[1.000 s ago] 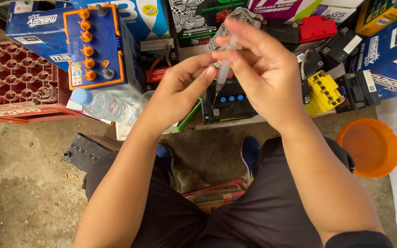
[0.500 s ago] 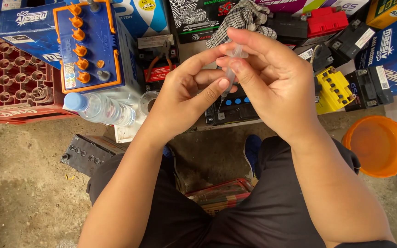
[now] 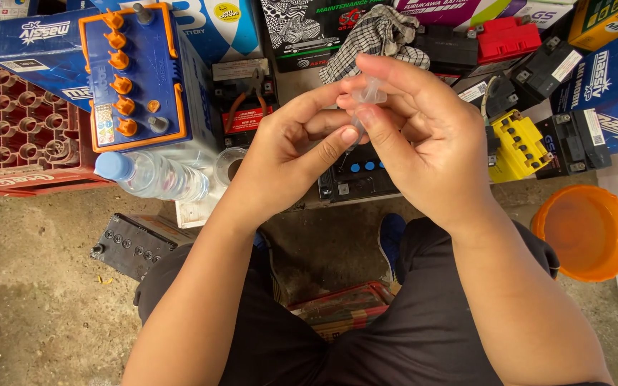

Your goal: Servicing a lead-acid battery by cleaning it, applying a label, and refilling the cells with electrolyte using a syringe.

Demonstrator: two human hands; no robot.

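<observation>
While the head camera looked down between the knees, both hands had shifted slightly since a second before, and the small clear plastic syringe-like tube [image 3: 368, 96] now sat higher in the fingers. The right hand [image 3: 423, 146] was curled nearly closed, its thumb and fingertips pinching the tube's upper end. The left hand [image 3: 291, 154] was also mostly closed, its thumb [image 3: 330, 146] pressed against the tube's lower stem just beneath the right fingers. Earlier the stem hung more exposed; now less of it showed, which suggested the two hands had tightened their hold on the piece. Below the hands sat a small black battery with blue caps [image 3: 363, 175]. Left of the left hand lay a water bottle [image 3: 153, 175] beside a blue battery with orange caps [image 3: 134, 75]. Right of the right hand stood an orange bucket [image 3: 586, 232].
</observation>
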